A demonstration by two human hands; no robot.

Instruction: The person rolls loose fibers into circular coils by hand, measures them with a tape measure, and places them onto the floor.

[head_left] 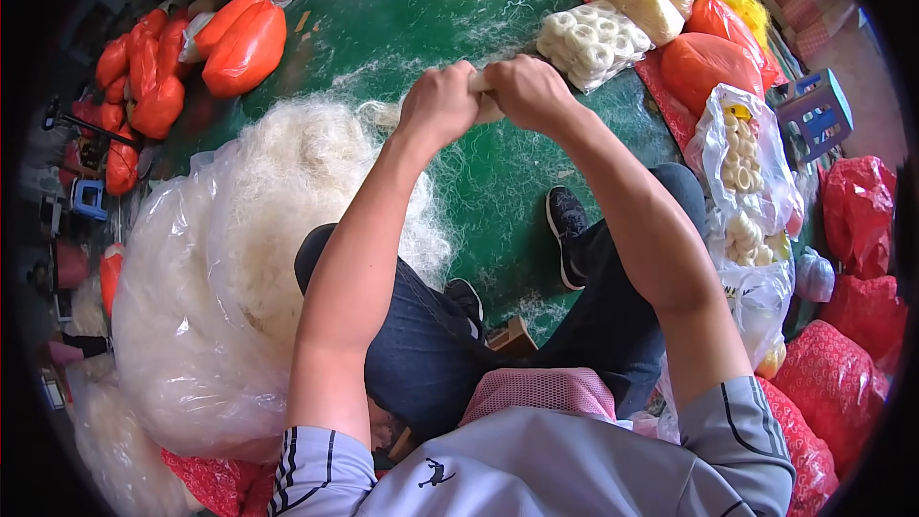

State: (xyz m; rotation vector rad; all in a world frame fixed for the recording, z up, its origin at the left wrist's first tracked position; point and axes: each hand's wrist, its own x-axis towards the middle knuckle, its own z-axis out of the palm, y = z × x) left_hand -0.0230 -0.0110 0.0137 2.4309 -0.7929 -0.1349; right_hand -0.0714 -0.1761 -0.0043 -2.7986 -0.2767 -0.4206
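My left hand point(440, 101) and my right hand point(528, 91) are raised side by side in front of me, arms stretched out. Both are closed round a pale fibre ring point(488, 111), which shows only in the gap between them; the fingers hide the rest. A loose tuft of fibre point(383, 114) sticks out to the left, behind my left hand. Below and left of that hand, a large heap of cream fibre point(297, 201) spills from a clear plastic bag point(182, 316).
A clear pack of pale rings point(592, 43) lies beyond my right hand. Orange bags point(244, 43) stand at the far left. White bags with fibre rings point(742, 158), a purple stool point(816, 115) and red bags point(831, 388) line the right. Loose strands litter the green floor point(503, 201).
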